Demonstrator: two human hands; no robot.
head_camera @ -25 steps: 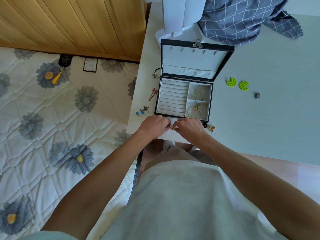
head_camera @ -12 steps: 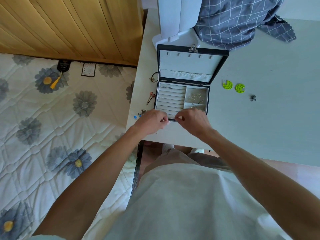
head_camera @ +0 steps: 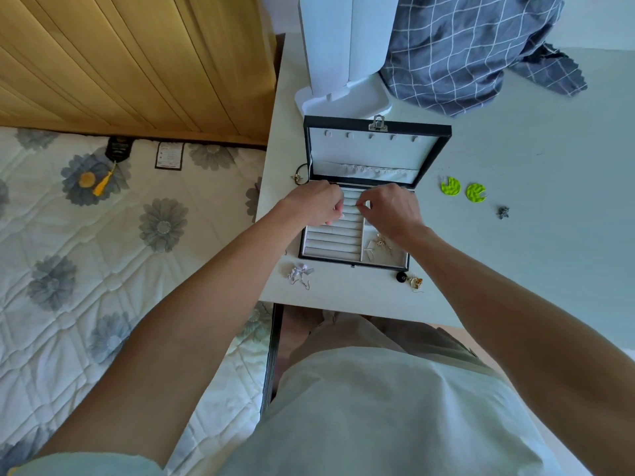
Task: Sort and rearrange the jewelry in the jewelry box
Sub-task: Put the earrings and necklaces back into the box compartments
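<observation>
The jewelry box (head_camera: 427,156) is lined in matt pale fabric, framed in black, with a shiny metal clasp (head_camera: 377,123). The table (head_camera: 549,255) is finished smooth and matt. Varnished wood forms the headboard (head_camera: 137,63); the bed (head_camera: 86,252) is covered in quilted cloth.

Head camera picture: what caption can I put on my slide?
Both hands, left hand and right hand, work over the ring rolls of an open jewelry box.
</observation>
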